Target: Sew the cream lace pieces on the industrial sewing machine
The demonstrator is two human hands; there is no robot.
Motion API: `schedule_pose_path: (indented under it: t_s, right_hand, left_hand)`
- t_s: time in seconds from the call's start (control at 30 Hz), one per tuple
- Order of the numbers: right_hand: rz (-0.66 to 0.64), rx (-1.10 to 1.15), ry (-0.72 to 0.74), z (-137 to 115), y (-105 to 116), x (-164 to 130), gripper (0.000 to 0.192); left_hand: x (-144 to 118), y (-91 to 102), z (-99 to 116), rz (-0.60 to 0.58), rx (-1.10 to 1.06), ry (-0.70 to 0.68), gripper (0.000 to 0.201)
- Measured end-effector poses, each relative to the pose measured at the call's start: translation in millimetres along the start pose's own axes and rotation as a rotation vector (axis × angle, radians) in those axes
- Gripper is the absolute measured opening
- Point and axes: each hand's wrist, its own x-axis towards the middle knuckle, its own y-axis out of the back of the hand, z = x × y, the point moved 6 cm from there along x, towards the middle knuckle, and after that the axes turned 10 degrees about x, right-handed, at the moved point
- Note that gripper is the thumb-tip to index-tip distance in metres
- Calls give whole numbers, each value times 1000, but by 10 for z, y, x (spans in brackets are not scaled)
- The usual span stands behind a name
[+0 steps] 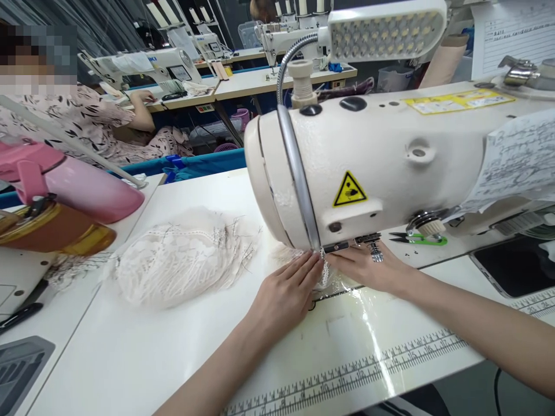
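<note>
A cream sewing machine [381,156] stands on the white table [143,346]. My left hand [286,294] lies flat on a small piece of white lace [324,276] just left of the presser foot [375,249]. My right hand [368,267] presses the same lace from the right, fingers under the machine head. Both hands hold the lace down against the table; the needle is hidden by the head. A heap of lace pieces [182,257] with loose threads lies to the left of my hands.
A pink flask [73,185] and brown case [52,228] sit at the left. Green thread snips [418,238] lie behind the machine's foot. A lamp [385,29] hangs above. A ruler strip [347,370] runs along the table's front. A person in patterned clothes [87,121] works behind.
</note>
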Motion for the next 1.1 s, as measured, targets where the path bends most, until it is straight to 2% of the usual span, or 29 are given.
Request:
schedule_pose_path:
  t_s: [0.1, 0.33, 0.5, 0.7, 1.1]
  right_hand:
    - [57, -61, 53, -78, 12, 12, 36]
    - [57, 134, 120, -161, -116, 12, 26]
    - [107, 165, 119, -165, -99, -7, 26]
    - [51, 157, 116, -181, -108, 1, 28]
    - [50, 104, 114, -167, -70, 15, 25]
  left_hand:
    - [0, 11, -44, -6, -10, 11, 38]
    - [4, -3, -94, -24, -49, 77, 39]
    - [20, 13, -75, -30, -62, 97, 39]
    - [13, -8, -59, -31, -49, 122, 41]
    - [43, -10, -16, -11, 24, 158, 38]
